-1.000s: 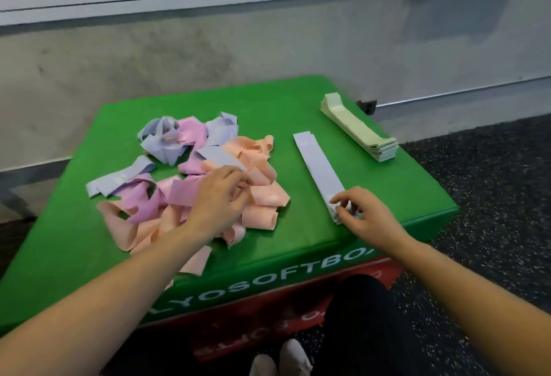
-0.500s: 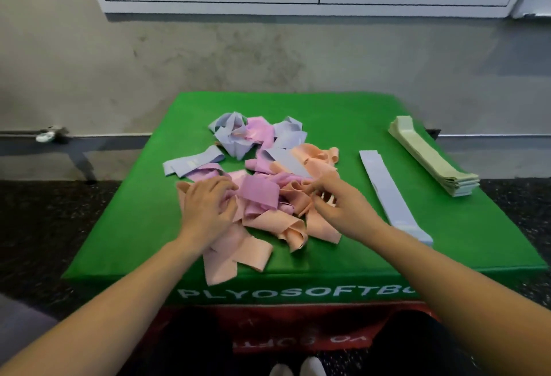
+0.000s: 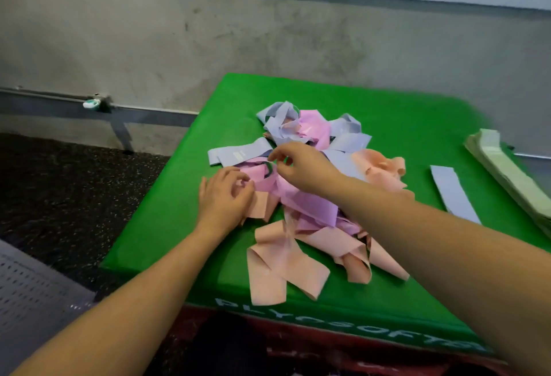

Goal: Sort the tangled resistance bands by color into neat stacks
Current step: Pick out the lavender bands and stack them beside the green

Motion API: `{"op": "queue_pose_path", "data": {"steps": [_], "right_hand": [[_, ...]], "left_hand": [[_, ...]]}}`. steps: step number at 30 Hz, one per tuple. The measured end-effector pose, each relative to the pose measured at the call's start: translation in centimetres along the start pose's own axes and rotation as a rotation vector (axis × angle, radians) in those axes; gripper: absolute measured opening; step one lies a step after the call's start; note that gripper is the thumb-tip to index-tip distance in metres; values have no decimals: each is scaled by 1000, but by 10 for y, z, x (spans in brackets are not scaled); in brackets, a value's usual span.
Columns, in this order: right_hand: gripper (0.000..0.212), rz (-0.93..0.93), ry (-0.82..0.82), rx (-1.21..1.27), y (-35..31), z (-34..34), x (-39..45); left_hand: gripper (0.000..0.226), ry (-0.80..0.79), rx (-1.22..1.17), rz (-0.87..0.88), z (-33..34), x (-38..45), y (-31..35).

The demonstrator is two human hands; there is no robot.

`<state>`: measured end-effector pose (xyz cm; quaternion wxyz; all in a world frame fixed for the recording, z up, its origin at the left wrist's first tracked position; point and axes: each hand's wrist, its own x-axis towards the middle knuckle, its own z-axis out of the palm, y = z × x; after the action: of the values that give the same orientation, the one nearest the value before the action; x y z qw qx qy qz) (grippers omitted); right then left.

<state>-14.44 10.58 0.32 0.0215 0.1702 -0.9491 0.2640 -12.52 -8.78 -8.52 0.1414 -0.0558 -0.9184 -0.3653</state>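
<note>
Right fingers: I see the right hand (image 3: 301, 168) with thumb and forefinger curled toward each other above the pile, seemingly pinching a thin edge of a band; I cannot tell which band, or whether they truly grip it.
Left fingers: the left hand (image 3: 225, 196) has its fingers curled over the pink bands (image 3: 307, 202) at the pile's left edge, pinching a fold there.
Right arm: reaches in from the lower right, forearm crossing over the peach bands (image 3: 280, 268), hand raised a little above the heap.
Left arm: comes from the lower left, palm down, low on the green plyo box (image 3: 167, 220).
Tangled pile: pink, peach and lavender bands (image 3: 238, 153) lie knotted together in the middle of the box top.
Sorted pieces: a flat lavender band (image 3: 453, 193) lies apart on the right; the pale green stack (image 3: 507, 173) sits beyond it, near the right edge.
Open room: bare green surface left of the pile and along the far side by the wall (image 3: 208, 38).
</note>
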Motion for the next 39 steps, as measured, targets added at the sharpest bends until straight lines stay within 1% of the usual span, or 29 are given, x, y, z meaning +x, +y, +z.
{"op": "queue_pose_path", "data": {"steps": [3,7,12,15,17,22,23,25,28,30,32,35,39], "right_hand": [[34,17,-81,-28,-4,16,35],[37,12,-119,-144,-6,38,73],[43,85,-186,-215,6,58,93],[27,83,-86,-214,11,67,92],[21,100,-39,-188,11,69,88],[8,109,-91,-140,15,59,70],[10,102,-105,-130,16,56,64],[20,107,-129,-85,20,51,50],[29,94,-147,60,24,38,27],[31,73,-167,141,22,28,11],[31,78,-168,173,18,19,-5],[25,120,-67,243,15,9,-28],[16,242,159,596,12,-4,-55]], "left_hand": [[40,8,-137,-20,4,2,-4],[26,3,-114,-13,9,2,-7],[30,49,-86,29,13,1,-10],[28,59,-82,40,13,1,-11],[26,62,-87,49,13,1,-11],[27,71,-56,54,13,0,-10],[26,72,-50,58,13,0,-10],[24,86,-57,69,13,-1,-9],[23,103,-76,71,11,-2,-7],[24,121,-72,74,9,-4,-5],[29,135,-88,89,9,-6,-3],[39,109,-61,150,9,-8,-3],[45,-19,86,217,7,-11,1]]}}
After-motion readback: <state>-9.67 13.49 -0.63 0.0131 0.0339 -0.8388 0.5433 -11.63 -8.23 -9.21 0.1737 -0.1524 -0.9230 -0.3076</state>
